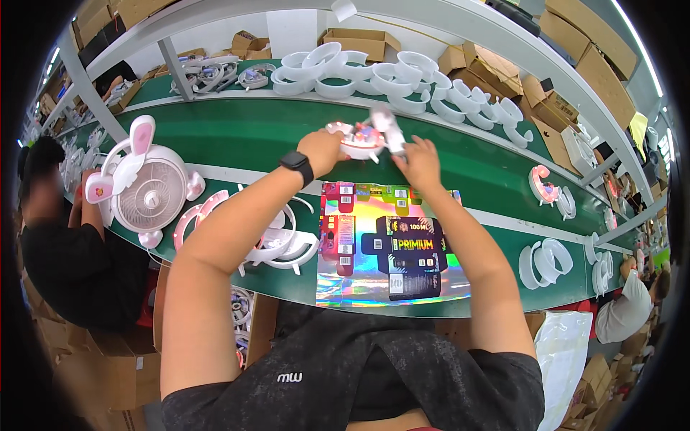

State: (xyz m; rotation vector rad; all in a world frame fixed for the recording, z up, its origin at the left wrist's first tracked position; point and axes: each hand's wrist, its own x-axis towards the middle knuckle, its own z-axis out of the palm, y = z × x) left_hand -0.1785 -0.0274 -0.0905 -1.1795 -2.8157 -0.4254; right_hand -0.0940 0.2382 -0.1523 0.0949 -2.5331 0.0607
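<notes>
Over the green bench, my left hand [325, 152] is closed on the left side of a curved pink-and-white plastic housing [365, 146] with small coloured parts inside. My right hand [420, 165] is at the other side, thumb and forefinger at the lower end of a white plastic part [392, 135]; its other fingers stretch forward. That part is smeared by motion, and whether it joins the housing cannot be made out. Below my hands lies a shiny printed sheet [338, 291] with flat box patterns. A dark watch [296, 167] circles my left wrist.
A white rabbit-eared fan [152, 194] stands at the left, with white and pink ring frames [287, 248] beside it. Several white curved shells [338, 72] line the far shelf. More rings [545, 262] and a pink part [543, 185] are at right. A co-worker [79, 266] sits left.
</notes>
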